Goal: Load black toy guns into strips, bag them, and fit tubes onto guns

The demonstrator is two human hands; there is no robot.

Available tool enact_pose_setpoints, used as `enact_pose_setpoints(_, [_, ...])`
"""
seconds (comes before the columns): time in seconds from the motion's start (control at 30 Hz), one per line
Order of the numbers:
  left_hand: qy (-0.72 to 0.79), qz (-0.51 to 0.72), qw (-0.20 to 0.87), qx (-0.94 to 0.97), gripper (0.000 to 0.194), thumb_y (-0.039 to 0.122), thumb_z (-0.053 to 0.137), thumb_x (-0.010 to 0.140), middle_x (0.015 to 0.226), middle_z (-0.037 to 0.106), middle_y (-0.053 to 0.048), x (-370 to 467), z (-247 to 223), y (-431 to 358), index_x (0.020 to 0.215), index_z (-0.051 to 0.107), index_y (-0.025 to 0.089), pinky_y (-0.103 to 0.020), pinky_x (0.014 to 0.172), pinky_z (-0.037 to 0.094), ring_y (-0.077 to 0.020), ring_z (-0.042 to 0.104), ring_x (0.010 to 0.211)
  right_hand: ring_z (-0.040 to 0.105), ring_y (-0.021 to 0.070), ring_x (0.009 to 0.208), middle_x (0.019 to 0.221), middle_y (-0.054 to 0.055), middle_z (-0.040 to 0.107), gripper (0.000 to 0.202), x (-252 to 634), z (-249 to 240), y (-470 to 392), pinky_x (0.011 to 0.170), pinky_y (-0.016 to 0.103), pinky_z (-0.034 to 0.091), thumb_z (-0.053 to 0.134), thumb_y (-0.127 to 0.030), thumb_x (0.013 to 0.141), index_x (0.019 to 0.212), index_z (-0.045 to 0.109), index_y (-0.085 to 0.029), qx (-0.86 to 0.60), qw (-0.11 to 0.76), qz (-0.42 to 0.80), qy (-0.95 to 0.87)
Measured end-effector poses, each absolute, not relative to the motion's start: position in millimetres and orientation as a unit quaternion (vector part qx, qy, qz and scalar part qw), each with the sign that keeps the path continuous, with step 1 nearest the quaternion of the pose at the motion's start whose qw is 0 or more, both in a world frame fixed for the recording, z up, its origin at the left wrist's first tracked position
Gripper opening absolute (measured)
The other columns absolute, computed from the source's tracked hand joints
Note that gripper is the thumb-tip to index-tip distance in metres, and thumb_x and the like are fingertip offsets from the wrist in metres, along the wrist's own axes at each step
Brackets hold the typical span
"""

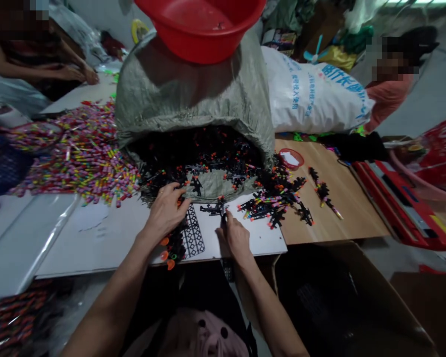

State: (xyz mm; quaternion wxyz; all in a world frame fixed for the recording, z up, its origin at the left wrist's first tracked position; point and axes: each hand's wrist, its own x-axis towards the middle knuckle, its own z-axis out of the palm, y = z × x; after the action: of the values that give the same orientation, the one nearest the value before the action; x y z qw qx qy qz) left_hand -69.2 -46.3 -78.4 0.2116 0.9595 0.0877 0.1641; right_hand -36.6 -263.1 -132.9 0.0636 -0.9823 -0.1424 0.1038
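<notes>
My right hand (238, 237) pinches a small black toy gun (223, 212) with an orange tip above the white tabletop (241, 243). Just left of it, another black toy gun (208, 209) lies flat. My left hand (166, 210) is closed, its fingertips bent down among small black and orange parts; what they grip is hidden. Below that hand runs a row of black parts (177, 243) with orange discs (164, 256), beside a black lattice strip (194, 235). In front of both hands, a grey-green woven sack (193, 99) lies open, spilling black toy guns (196, 185).
Colourful small sticks (85, 153) heap at the left. Toy guns and sticks (271, 203) pile on the right near a red basket (303, 159). A red basin (208, 44) rests on the sack, a white sack (315, 94) behind. Two people sit across; a cardboard box (357, 297) stands below right.
</notes>
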Motion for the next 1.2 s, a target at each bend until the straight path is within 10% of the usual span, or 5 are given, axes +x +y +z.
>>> enact_pose_setpoints(0.27, [-0.042, 0.131, 0.163, 0.977, 0.031, 0.036, 0.046, 0.088, 0.127, 0.058, -0.009, -90, -45, -51, 0.107, 0.065, 0.02, -0.055, 0.11, 0.023, -0.0268, 0.046, 0.124, 0.066, 0.0187, 0.076, 0.085, 0.005, 0.07, 0.029, -53, -144, -245, 0.072, 0.029, 0.051, 0.049, -0.033, 0.086, 0.109, 0.059, -0.019, -0.869, 0.443, 0.118, -0.187])
enact_pose_setpoints(0.4, [-0.041, 0.075, 0.175, 0.981, 0.029, 0.023, 0.041, 0.088, 0.109, 0.068, -0.006, -87, -56, -55, 0.094, 0.069, 0.021, -0.057, 0.111, 0.017, -0.0255, 0.048, 0.121, 0.065, 0.0186, 0.078, 0.083, 0.004, 0.07, 0.017, -71, -171, -209, 0.076, 0.031, 0.052, 0.051, -0.031, 0.084, 0.09, 0.062, -0.02, -0.836, 0.5, 0.137, -0.178])
enact_pose_setpoints(0.83, [-0.024, 0.118, 0.178, 0.977, 0.032, 0.038, 0.042, 0.089, 0.109, 0.069, -0.007, -85, -68, -54, 0.1, 0.069, 0.023, -0.057, 0.11, 0.02, -0.0288, 0.048, 0.121, 0.064, 0.0217, 0.092, 0.101, 0.013, 0.069, 0.032, -70, -150, -163, 0.076, 0.03, 0.05, 0.037, -0.012, 0.089, 0.112, 0.06, -0.011, -0.934, 0.125, 0.147, -0.299])
enact_pose_setpoints(1.03, [-0.001, 0.132, 0.15, 0.98, 0.034, 0.032, 0.037, 0.088, 0.101, 0.071, -0.007, -80, -68, -52, 0.09, 0.07, 0.024, -0.056, 0.107, 0.025, -0.0291, 0.051, 0.117, 0.061, 0.0139, 0.096, 0.109, 0.001, 0.067, 0.032, -6, -112, -237, 0.079, 0.02, 0.047, 0.048, -0.016, 0.088, 0.115, 0.062, -0.027, -0.939, 0.034, 0.134, -0.314])
enact_pose_setpoints(1.2, [0.005, 0.13, 0.155, 0.979, 0.034, 0.032, 0.038, 0.088, 0.1, 0.071, -0.008, -81, -67, -53, 0.091, 0.07, 0.021, -0.055, 0.107, 0.024, -0.0295, 0.051, 0.117, 0.057, 0.0231, 0.099, 0.108, 0.017, 0.061, 0.032, 71, -80, -318, 0.079, 0.029, 0.044, 0.041, -0.004, 0.086, 0.104, 0.066, -0.011, -0.967, -0.071, 0.075, -0.234])
